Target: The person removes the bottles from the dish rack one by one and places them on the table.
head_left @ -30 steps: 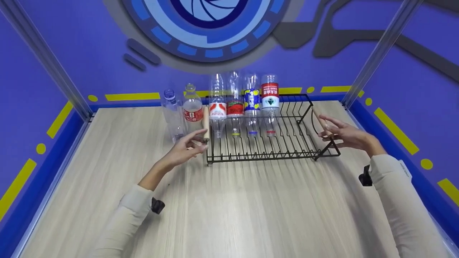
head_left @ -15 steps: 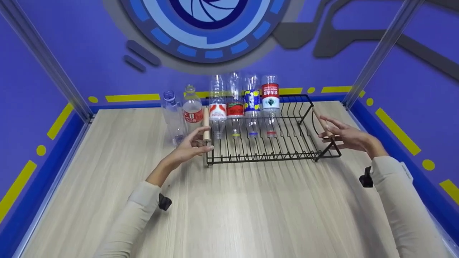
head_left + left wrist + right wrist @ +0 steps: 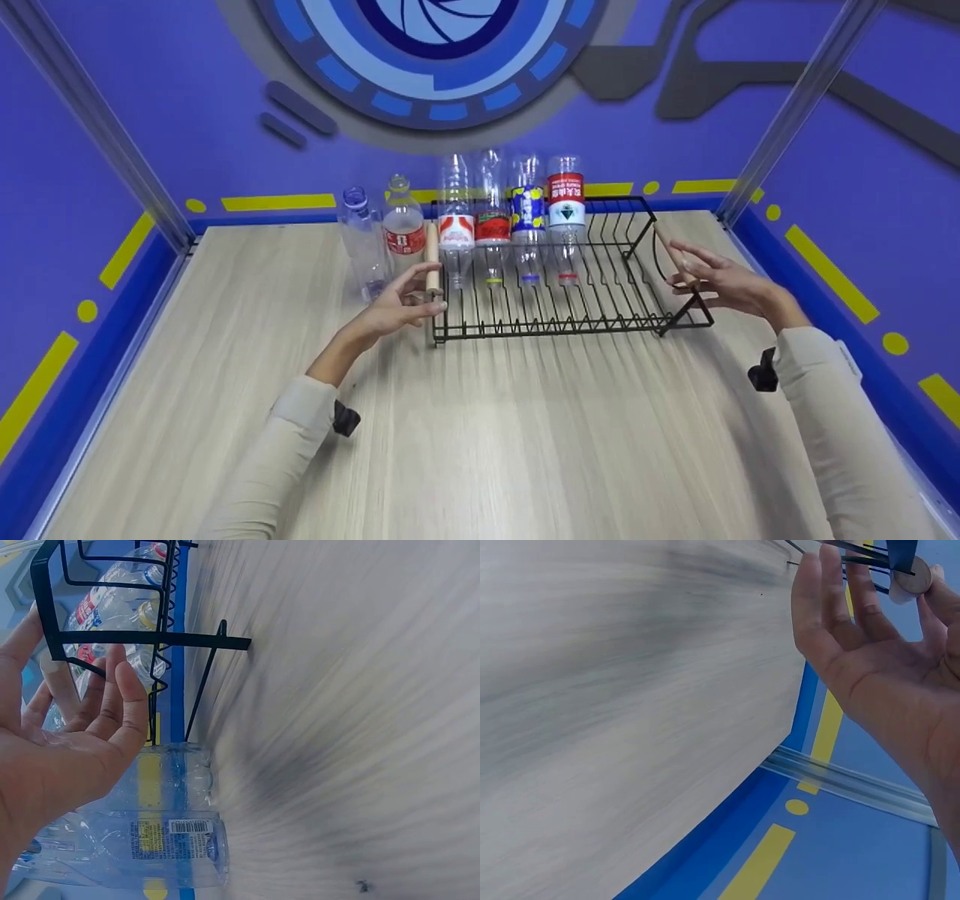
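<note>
A black wire dish rack with wooden side handles stands on the table. Several plastic bottles lean upside down in its left half, including one with a red-and-white label. My left hand holds the left handle near its front end; the left wrist view shows its fingers and thumb on either side of the wood. On the opposite side, my right hand holds the right handle between thumb and fingers, the other fingers extended below. The right wrist view shows only that handle's round end.
Two uncapped bottles stand upright left of the rack: a clear one and one with a red label. The blue wall rises close behind them. Metal corner posts frame both sides.
My left hand has moved right and closed in around the left handle. The right hand, the rack and the bottles have stayed where they were.
</note>
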Motion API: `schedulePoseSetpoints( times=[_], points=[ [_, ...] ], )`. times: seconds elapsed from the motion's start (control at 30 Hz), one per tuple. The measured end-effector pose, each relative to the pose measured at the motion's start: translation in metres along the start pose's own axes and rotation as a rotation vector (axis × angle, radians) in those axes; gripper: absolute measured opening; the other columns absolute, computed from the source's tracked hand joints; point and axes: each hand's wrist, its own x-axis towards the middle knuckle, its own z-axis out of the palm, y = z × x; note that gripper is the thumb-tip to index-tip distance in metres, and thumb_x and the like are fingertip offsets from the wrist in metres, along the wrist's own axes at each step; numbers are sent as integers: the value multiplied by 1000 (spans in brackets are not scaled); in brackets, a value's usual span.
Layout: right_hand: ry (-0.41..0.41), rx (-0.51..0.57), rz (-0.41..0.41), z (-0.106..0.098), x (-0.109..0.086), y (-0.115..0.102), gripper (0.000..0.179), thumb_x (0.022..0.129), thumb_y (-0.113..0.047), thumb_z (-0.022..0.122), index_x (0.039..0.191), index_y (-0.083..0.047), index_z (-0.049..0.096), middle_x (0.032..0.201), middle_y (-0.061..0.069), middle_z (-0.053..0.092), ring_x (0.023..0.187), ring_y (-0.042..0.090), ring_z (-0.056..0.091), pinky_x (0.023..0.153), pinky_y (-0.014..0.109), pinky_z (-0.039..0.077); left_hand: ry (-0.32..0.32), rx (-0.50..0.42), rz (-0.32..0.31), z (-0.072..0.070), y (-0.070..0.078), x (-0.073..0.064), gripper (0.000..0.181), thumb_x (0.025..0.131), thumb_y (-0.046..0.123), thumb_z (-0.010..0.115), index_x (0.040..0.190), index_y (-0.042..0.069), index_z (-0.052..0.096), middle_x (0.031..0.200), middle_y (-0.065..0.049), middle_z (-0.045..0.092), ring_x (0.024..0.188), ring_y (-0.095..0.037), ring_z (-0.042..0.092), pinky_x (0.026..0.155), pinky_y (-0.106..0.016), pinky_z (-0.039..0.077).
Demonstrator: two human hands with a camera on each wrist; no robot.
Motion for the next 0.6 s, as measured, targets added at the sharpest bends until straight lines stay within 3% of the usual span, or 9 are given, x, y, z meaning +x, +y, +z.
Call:
schedulePoseSetpoints(
  times=[0.2, 0.4, 0.6],
  points=[
    [17, -79, -39, -5, -2, -8, 65, 109, -34, 48, 165, -20, 17, 128, -17, 62, 115, 0, 65, 94, 20, 51, 1, 40, -24, 1, 2, 1, 71, 94, 19, 76, 154, 26, 39, 137, -14, 57, 102, -15, 63, 79, -40, 55],
    [85, -114, -1, -12, -5, -30, 69, 107, -31, 54, 164, -11, 20, 138, -4, 54, 112, -3, 60, 99, 23, 53, -14, 8, -40, 4, 1, 3, 73, 92, 18, 78, 153, 26, 41, 134, -12, 58, 102, -14, 65, 79, -37, 55],
    [166, -115, -30, -14, 4, -62, 62, 107, -32, 52, 161, -10, 29, 118, -22, 56, 105, -7, 61, 94, 22, 55, 11, -9, -33, 0, 3, 1, 72, 90, 17, 79, 152, 25, 42, 132, -14, 59, 102, -15, 64, 77, -34, 55]
  ],
)
